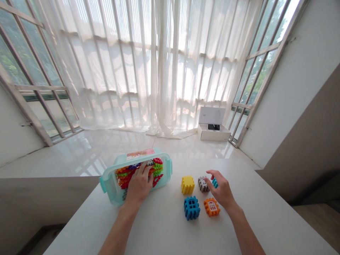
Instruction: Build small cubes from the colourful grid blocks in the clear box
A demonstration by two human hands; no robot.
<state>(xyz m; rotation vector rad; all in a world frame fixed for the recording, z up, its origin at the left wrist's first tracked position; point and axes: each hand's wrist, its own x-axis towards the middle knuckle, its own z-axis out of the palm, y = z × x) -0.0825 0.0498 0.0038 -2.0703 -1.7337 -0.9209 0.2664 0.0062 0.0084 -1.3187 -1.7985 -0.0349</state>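
Glossy plastic blocks (158, 169) under the left hand (139, 185), in a translucent plastic tub (166, 166); smooth matt tabletop (170, 230) below the right hand (221, 190)

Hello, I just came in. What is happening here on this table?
A person is working at a white table with both bare hands. The left hand rests inside a mint-green plastic box, on a heap of colourful interlocking plastic pieces. The fingers of the right hand curl next to a small teal piece, beside a grey block; I cannot tell if they hold it. A yellow block, a blue block and an orange block stand nearby.
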